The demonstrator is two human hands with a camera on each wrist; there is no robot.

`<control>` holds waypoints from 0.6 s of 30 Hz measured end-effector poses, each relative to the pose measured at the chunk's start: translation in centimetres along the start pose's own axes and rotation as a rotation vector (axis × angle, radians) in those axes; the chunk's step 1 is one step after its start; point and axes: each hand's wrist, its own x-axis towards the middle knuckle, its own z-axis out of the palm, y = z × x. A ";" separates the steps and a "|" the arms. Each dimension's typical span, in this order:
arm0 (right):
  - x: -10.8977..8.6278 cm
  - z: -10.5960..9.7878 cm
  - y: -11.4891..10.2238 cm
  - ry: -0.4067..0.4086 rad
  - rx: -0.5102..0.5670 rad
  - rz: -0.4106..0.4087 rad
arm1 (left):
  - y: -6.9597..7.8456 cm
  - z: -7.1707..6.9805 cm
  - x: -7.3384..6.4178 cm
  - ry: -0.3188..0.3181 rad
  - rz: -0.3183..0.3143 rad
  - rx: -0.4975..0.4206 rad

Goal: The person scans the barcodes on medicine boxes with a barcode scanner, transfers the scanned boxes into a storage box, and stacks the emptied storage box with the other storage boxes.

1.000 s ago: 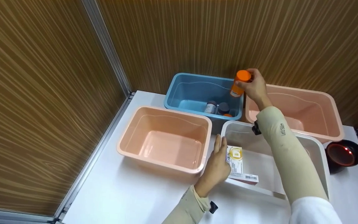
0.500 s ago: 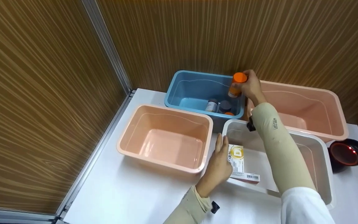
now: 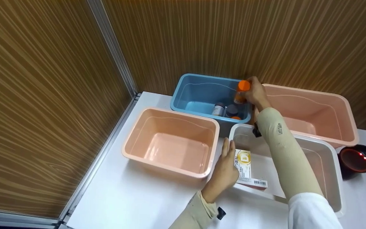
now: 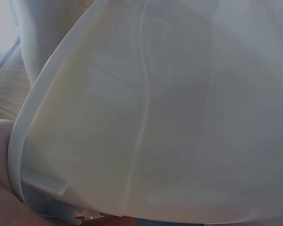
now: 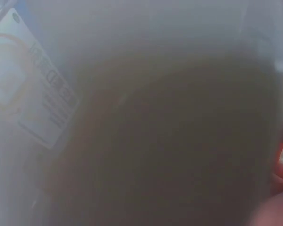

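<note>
My right hand holds an orange pill bottle upright at the right end of the blue bin, its lower part below the rim. Beneath it in that bin lie a brown bottle with a white label, a dark-capped bottle and an orange cap. My left hand rests against the left side of the white bin, two fingers straight along its rim. Inside the white bin are a yellow-and-white box marked D and a flatter box with a barcode.
A pink bin stands at the left, and another pink bin at the back right. A black round device with a red glow and a cable sits right of the white bin. Wood-patterned panels enclose the white table.
My right hand has shifted slightly left and lowered the orange pill bottle deeper into the blue bin. The left hand stays at the white bin's edge.
</note>
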 end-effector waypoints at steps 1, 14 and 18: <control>0.0 0.0 0.0 0.003 -0.015 -0.010 | 0.0 0.0 0.0 -0.001 0.001 -0.001; -0.8 -0.9 0.7 0.021 -0.053 -0.043 | 0.2 0.1 0.0 0.010 0.029 0.035; -1.3 -1.8 0.7 0.042 -0.057 -0.081 | 0.2 0.0 0.1 -0.007 0.019 0.027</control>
